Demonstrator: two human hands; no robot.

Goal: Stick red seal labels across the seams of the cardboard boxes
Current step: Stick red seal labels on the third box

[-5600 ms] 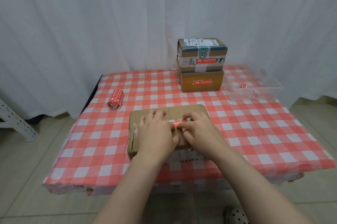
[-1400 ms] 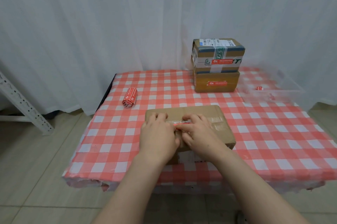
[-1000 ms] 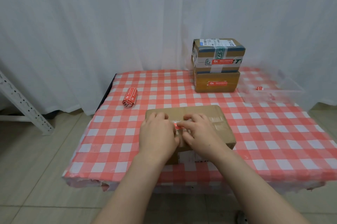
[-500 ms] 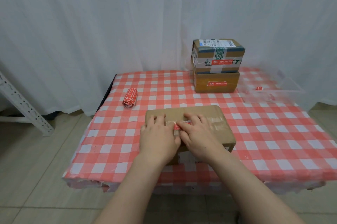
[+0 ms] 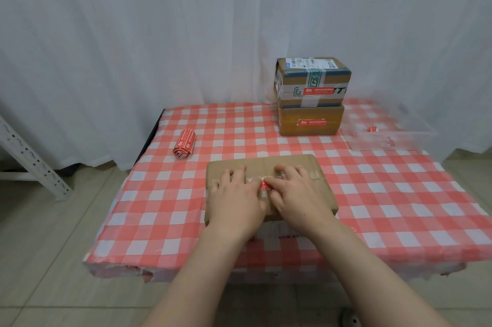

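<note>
A flat brown cardboard box [image 5: 300,167] lies on the checked tablecloth near the front edge. A red seal label [image 5: 264,186] sits on its taped top seam, mostly covered by my fingers. My left hand [image 5: 235,200] lies flat on the box's left half, fingers straight. My right hand [image 5: 298,193] presses flat on the label and the seam, fingers extended. At the back, two stacked boxes [image 5: 311,97] each carry a red label on the front.
A roll of red labels [image 5: 184,143] lies at the table's left. A clear plastic tray [image 5: 386,129] with a small red scrap stands at the back right. White curtain behind; a white metal rack leg [image 5: 32,161] stands on the floor at left.
The view has shifted left since the oldest frame. Both hands stay on the box; my right fingers have flattened and slid along the label over the last second.
</note>
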